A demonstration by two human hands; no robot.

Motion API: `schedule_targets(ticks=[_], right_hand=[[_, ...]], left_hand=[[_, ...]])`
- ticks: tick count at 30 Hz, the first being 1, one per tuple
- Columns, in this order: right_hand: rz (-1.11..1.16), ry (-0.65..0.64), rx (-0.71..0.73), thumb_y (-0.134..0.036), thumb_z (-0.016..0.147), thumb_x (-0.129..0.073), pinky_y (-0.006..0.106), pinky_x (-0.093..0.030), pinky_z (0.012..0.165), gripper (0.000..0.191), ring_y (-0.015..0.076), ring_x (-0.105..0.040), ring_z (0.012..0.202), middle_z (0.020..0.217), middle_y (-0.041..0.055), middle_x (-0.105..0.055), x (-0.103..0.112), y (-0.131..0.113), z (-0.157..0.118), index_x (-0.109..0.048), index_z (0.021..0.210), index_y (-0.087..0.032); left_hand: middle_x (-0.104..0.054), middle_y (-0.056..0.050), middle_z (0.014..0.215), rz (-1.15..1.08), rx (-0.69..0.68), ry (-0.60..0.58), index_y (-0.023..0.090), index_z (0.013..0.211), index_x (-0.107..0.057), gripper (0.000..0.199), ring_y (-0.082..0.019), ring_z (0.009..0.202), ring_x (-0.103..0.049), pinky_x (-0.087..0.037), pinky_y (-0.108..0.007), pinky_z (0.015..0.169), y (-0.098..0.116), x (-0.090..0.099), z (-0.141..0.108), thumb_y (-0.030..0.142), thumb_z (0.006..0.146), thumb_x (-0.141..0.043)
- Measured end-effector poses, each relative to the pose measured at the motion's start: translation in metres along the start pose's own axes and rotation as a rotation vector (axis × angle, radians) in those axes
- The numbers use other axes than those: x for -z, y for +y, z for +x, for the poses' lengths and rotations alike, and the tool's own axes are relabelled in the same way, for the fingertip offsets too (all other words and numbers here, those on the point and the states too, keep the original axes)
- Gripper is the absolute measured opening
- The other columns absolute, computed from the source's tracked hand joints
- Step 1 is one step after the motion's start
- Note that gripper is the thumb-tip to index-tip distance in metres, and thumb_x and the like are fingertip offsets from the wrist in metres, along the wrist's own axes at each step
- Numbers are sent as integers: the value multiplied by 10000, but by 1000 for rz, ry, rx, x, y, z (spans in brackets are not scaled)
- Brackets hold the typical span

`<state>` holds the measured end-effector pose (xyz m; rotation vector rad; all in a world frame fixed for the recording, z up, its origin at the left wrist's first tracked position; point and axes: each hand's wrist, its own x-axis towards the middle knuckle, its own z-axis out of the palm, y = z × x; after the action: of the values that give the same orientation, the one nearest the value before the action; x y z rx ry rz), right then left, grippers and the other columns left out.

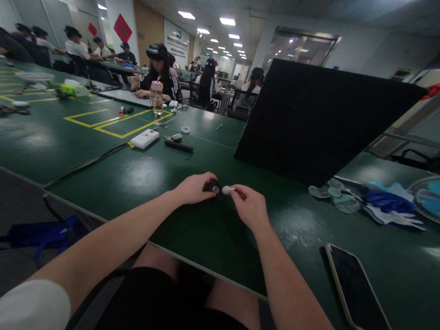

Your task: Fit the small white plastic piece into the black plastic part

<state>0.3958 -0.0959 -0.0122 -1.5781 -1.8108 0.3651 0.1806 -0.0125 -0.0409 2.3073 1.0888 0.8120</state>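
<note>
A small dark part (215,189), partly covered by the left hand (195,189) gripping it, is over the green table (206,235), just beside a small white piece (226,189) pinched by the right hand (250,207); whether they touch, I cannot tell. Farther, a tilted black panel (316,122) hides some of the room.

I look out from a camera worn on my own head, facing forward and down across the green table (205,241). My left hand (195,189) and right hand (250,204) sit close, near the middle. The view is wide (my lap (169,309) shows at the bottom edge), reaching beyond the table and up to the ceiling (333,10).
</note>
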Motion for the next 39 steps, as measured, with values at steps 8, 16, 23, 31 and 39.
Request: schedule_targets(ticks=[8,16,23,31,39], right_hand=[[-49,-139,-41,-439,931,-538,295,-430,589,262,165,-604,667,825,4,-706,-5,-2,0,-714,1010,-262],[-117,-44,-124,-702,920,-414,287,-377,529,564,162,-572,593,701,27,-673,1,-2,2,-703,813,-229],[-109,9,-232,-749,927,-300,281,-378,529,671,166,-576,579,670,37,-654,5,-2,4,-657,740,-212],[-129,-65,-286,-720,932,-348,277,-391,516,621,159,-561,563,654,34,-642,2,-3,4,-635,716,-214],[-148,-83,-313,-699,935,-371,272,-372,501,596,159,-554,562,653,35,-639,2,-3,4,-640,714,-215]], left_hand=[[-719,-35,962,-34,-48,-61,269,1217,-586,488,-232,863,-681,-508,-354,800,5,2,-3,375,767,-740],[-717,-50,1012,23,-35,-62,265,1235,-580,509,-237,878,-683,-510,-341,769,4,4,-2,394,768,-734],[-715,-39,1055,95,-33,-93,263,1263,-541,521,-231,916,-687,-520,-336,774,7,5,-2,404,792,-713],[-705,-41,1100,94,-68,-83,256,1244,-554,503,-234,971,-676,-531,-353,836,6,6,-1,410,793,-717],[-701,-50,1116,95,-74,-78,248,1242,-560,514,-233,975,-677,-538,-354,835,5,5,-1,400,782,-732]])
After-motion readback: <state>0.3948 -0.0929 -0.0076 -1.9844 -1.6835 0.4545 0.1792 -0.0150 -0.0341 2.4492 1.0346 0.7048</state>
